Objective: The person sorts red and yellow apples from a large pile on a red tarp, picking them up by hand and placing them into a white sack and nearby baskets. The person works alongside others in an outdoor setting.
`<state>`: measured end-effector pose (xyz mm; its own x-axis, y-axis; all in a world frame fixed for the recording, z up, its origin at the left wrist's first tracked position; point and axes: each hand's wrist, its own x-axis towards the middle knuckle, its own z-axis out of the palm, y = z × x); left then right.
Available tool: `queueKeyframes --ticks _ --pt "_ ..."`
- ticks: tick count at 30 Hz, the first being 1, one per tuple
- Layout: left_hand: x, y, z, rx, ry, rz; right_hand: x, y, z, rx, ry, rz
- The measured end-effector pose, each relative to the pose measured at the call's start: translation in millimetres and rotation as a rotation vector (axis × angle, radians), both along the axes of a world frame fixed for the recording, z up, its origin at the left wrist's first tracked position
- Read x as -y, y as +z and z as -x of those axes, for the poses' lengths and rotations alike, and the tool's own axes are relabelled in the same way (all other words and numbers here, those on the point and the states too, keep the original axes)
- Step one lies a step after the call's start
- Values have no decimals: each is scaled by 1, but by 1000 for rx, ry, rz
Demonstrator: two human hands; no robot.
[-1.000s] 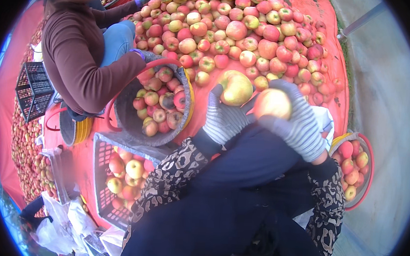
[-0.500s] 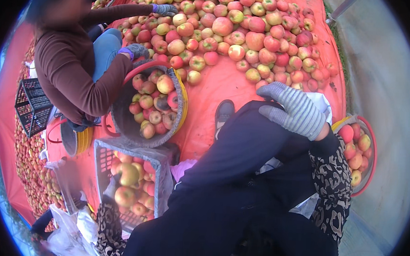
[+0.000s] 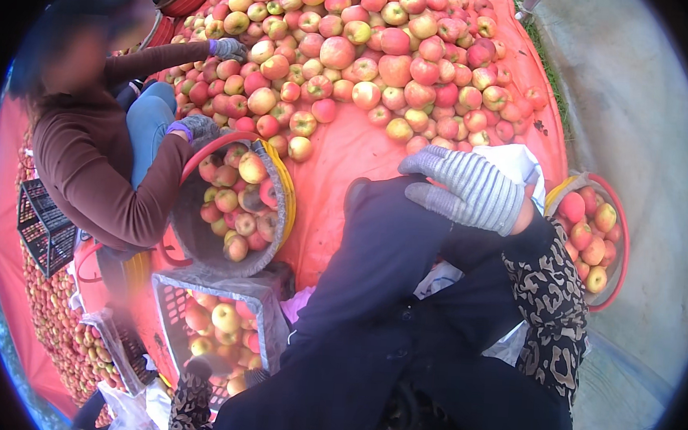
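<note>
My right hand (image 3: 468, 187), in a grey-and-white striped glove, rests on my raised knee. Its fingers are stretched out and nothing is in it. At the lower left, my left hand (image 3: 210, 364) reaches over the near edge of a grey plastic crate (image 3: 170, 323) lined with clear film. Blur and my own leg hide most of that hand, so its fingers and any hold are unclear. Red and yellow apples (image 3: 226, 318) lie in the crate, just beyond the glove.
A co-worker in a brown sleeve (image 3: 95, 168) sits at left beside a bucket of apples (image 3: 238, 201). A large apple pile (image 3: 353, 58) covers the far red sheet (image 3: 340, 156). Another apple bucket (image 3: 595, 238) stands at right. Black crates (image 3: 48, 228) stand far left.
My left hand has gone lower, toward the crate's near edge; the large apple seen close by it no longer stands out. The view has shifted a little. My right hand stays on the knee.
</note>
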<state>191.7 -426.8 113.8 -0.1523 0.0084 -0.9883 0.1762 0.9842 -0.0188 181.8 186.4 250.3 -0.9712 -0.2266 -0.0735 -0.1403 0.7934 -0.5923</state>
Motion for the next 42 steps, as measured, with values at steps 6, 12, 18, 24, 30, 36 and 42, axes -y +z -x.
queueKeyframes --ticks 6,12,18,24,30,36,42 --pt "-225 39 124 -163 324 -686 -15 -7 -7 59 -83 76" --pt "-370 -143 197 -952 445 -788 -13 -8 2 122 -64 115" --pt "-401 -210 233 -1011 390 -345 -27 -19 -5 168 -108 159" --pt "-406 -206 241 -981 428 -375 -40 -35 -6 160 -49 170" --pt "-430 -171 203 614 1785 -1184 -48 -47 -5 279 -328 360" --pt "-484 -74 164 834 1480 -1388 -53 -85 3 356 -652 704" --pt "-548 -38 162 177 529 -1728 -50 -64 9 508 -710 1278"
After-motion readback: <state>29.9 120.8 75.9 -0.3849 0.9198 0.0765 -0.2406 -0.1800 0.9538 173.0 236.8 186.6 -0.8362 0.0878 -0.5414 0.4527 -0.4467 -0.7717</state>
